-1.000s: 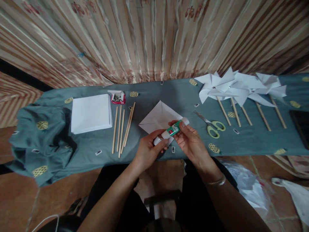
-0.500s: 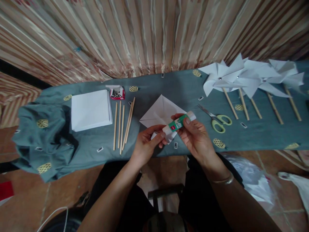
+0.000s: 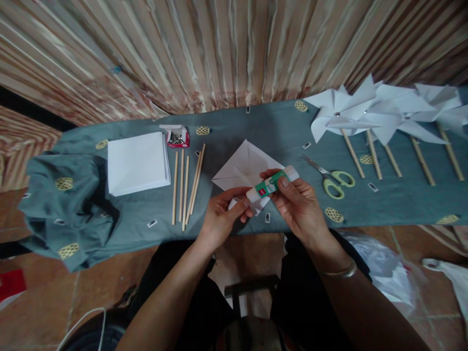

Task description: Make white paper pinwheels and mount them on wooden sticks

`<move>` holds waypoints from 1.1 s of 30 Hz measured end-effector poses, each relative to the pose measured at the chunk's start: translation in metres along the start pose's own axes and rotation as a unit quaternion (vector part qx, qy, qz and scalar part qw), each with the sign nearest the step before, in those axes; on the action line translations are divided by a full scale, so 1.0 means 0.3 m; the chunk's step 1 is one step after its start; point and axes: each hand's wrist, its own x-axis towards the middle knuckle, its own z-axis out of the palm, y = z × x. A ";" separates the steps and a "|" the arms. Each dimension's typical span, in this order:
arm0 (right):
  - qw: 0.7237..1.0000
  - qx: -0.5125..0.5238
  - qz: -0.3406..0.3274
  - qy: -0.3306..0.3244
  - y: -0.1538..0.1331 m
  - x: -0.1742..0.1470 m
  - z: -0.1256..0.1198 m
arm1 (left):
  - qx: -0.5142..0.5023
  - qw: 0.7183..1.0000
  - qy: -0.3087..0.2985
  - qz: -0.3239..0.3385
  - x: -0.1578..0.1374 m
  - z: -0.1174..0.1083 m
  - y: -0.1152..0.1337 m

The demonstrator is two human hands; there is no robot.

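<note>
A green and white glue stick point(image 3: 267, 185) is held slantwise between both hands, above a creased square of white paper point(image 3: 245, 158) on the cloth. My right hand point(image 3: 300, 202) wraps round the upper right part of its body, thumb on the label. With thumb and fingers, my left hand point(image 3: 228, 214) grips the white lower left end. Both hands are closed. Between them, part of the paper's near corner shows; the rest is hidden by the hands and the glue stick.
Scissors point(image 3: 334, 183) with green handles lie right of the paper. Several white paper pinwheels point(image 3: 347, 114) on sticks rest at the far right. Wooden sticks point(image 3: 182, 187), a stack of white paper point(image 3: 137, 163) and an open red box point(image 3: 178, 139) of small metal pieces are on the left.
The view has shifted slightly, so things on the table appear a little displaced. Both hands keep their hold on the glue stick, with almost no change of pose.
</note>
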 end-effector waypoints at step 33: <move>0.992 0.094 0.071 0.034 0.043 0.033 -0.048 | -0.032 0.999 0.009 0.003 0.001 -0.001 0.005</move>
